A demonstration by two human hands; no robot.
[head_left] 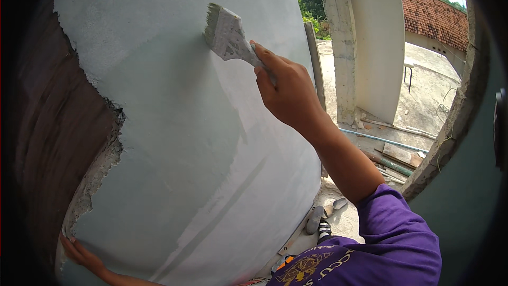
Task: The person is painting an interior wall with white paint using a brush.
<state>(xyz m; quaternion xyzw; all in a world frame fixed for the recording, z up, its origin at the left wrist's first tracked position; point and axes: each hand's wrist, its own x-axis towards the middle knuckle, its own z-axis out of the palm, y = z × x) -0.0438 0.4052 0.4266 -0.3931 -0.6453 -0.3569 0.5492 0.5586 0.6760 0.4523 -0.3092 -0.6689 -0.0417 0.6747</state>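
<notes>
A wide, flat paintbrush (pixel 230 36) caked in grey-white is gripped by its handle in my right hand (pixel 288 86). Its bristles touch or almost touch the upper part of a wall (pixel 159 127) with a pale grey-green coat; I cannot tell which. Darker, wet-looking areas meet lighter ones across this surface, and a dark diagonal streak crosses the lower part. Low on the left, my left hand (pixel 83 257) rests by the wall's rough broken edge (pixel 100 175), fingers stretched out and holding nothing visible.
Left of the jagged edge is a dark brown surface (pixel 63 122). At right, a concrete pillar (pixel 338 42) stands by an opening. Pipes (pixel 386 140) and boards (pixel 397 152) lie on the floor beyond it. Grey shoes (pixel 314 220) show below my purple sleeve.
</notes>
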